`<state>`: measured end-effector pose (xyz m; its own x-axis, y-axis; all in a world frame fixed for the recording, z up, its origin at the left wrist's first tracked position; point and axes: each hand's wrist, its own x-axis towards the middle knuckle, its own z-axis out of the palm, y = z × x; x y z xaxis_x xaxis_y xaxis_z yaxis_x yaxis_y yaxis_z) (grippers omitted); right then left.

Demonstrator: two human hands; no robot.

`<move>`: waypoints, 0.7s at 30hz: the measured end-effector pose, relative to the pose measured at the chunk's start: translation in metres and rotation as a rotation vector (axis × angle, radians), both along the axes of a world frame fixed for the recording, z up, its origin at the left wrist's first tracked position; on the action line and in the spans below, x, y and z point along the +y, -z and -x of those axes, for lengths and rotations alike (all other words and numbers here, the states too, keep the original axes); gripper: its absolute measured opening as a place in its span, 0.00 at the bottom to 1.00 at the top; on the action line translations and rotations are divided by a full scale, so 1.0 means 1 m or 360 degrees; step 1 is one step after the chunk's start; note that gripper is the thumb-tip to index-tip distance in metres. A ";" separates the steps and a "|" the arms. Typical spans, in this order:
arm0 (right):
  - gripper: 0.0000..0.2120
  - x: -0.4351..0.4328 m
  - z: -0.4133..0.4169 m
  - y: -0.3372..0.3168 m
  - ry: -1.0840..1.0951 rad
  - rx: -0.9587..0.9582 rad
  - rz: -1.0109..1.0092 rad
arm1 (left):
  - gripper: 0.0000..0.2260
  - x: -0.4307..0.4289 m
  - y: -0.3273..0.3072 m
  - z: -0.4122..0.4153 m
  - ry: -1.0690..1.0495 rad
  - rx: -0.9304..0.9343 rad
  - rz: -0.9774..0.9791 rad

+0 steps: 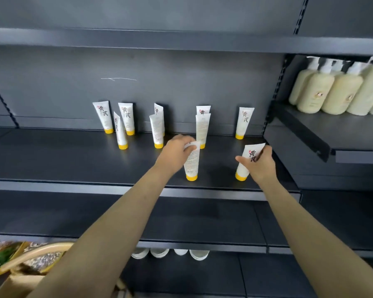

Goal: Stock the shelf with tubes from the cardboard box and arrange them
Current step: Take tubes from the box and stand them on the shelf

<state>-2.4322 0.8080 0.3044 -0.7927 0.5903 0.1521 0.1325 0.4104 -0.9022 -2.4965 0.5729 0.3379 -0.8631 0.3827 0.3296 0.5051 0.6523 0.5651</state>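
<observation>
Left hand (178, 149): fingers curled round top of left tube (191, 163), upright, cap down, near front of shelf (73, 160) | Right hand (260, 167): grips right tube (252, 149), tilted, cap down on shelf, beside the first | Rear: eight standing tubes (157, 132) | Adjacent shelf: pump bottles (329, 93).

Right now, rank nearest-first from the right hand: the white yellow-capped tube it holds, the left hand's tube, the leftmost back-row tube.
1. White yellow-capped tube in the right hand: front right.
2. Matching tube in the left hand: front centre.
3. Leftmost back-row tube: far left.
</observation>
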 end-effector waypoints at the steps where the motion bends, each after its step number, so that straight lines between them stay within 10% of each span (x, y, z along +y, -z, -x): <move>1: 0.27 0.003 0.003 0.004 0.0046 -0.0004 -0.0021 | 0.10 0.005 0.003 0.006 0.0014 0.0007 0.0017; 21: 0.26 0.032 0.096 0.009 0.0116 -0.0152 -0.0247 | 0.16 0.026 0.013 0.110 0.0312 -0.0162 -0.0197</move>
<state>-2.5287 0.8404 0.2957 -0.7638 0.6222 0.1718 0.2491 0.5297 -0.8108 -2.6068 0.5988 0.3245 -0.8075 0.5080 0.2997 0.5515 0.4701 0.6891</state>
